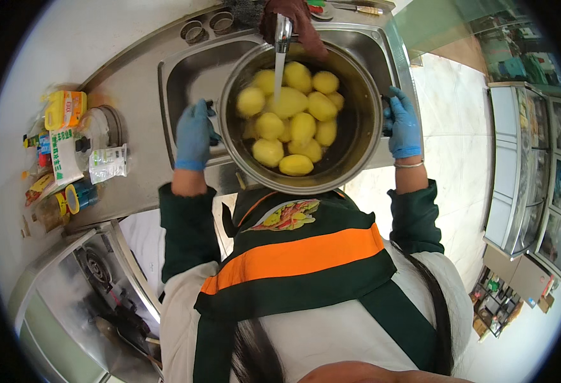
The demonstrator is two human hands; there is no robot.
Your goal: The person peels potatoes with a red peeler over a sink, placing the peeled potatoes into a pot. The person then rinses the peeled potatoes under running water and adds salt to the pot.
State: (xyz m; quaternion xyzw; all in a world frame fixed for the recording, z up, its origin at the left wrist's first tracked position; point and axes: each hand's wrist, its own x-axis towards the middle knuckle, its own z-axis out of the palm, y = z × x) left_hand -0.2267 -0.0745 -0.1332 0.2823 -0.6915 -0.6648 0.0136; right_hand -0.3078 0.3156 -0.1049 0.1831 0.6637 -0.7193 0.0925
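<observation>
A large stainless steel pot (357, 158) stands over the sink, with many peeled potatoes (303, 127) lying in water inside it. Water pours into it from the chrome faucet (283, 36), which has a dark red cloth (304, 24) draped about it. My left hand (193, 135), in a blue glove, grips the dark handle on the pot's left side. Around the opposite handle closes my right hand (402, 124), gloved in blue too, with a bracelet at the wrist. The fingers partly hide both handles.
The steel sink (165, 110) extends beneath and beside the pot. Two small round metal cups (193, 32) sit behind it at left. A yellow jug (62, 111), packets and jars crowd the left counter. A wooden-handled tool (369, 10) lies at the back right; a gas stove (96, 268) is lower left.
</observation>
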